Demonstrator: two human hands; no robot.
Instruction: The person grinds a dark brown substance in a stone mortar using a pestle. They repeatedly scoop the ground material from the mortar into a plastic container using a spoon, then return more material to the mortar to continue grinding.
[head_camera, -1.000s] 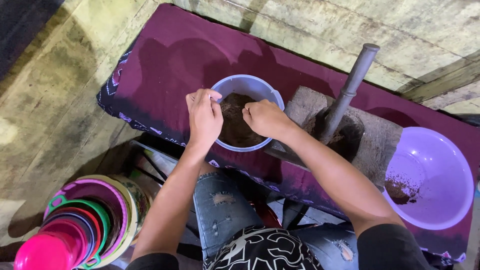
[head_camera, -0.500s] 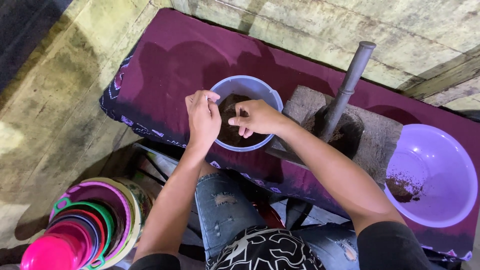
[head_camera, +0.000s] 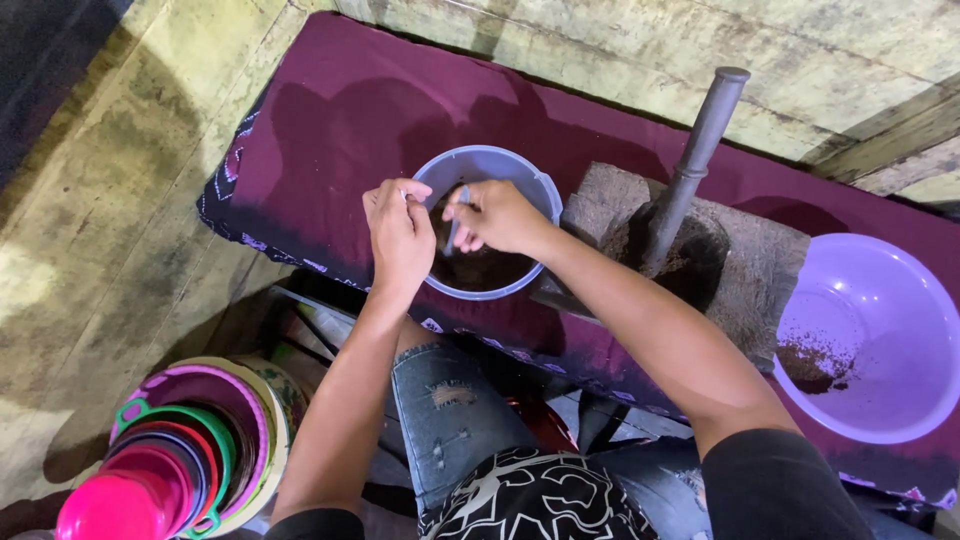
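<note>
A rough, stained concrete floor (head_camera: 120, 200) and wall run behind a low surface (head_camera: 330, 120) draped in a maroon cloth, and I am looking straight down on it from the head camera.

Both hands are over the small pale-blue bucket (head_camera: 520, 180), which stands on the cloth and holds a dark brown, soil-like mass. A second ago the hands sat apart at the bucket's rim, the right one lower over the dark fill; now they have drawn together at the near-left rim. The right hand (head_camera: 495, 215) has its fingers pinched shut around a thin, pale, stick-like piece that stands upright in the bucket; I think it is a small spoon or strip, but the view is too small to be sure. The left hand (head_camera: 398, 238) is curled closed just left of that grip, fingertips meeting at the rim, and seems to pinch something small, though I cannot tell what. As I judge it, the work has moved from handling the fill to handling that thin piece.

To the right of the grip, a stone mortar (head_camera: 740, 260) with a grey pestle (head_camera: 690, 170) leaning in it; farther right, a purple basin (head_camera: 880, 330) with a little brown powder. Below left of the grip, on the floor, a stack of coloured plastic bowls (head_camera: 170, 460).
</note>
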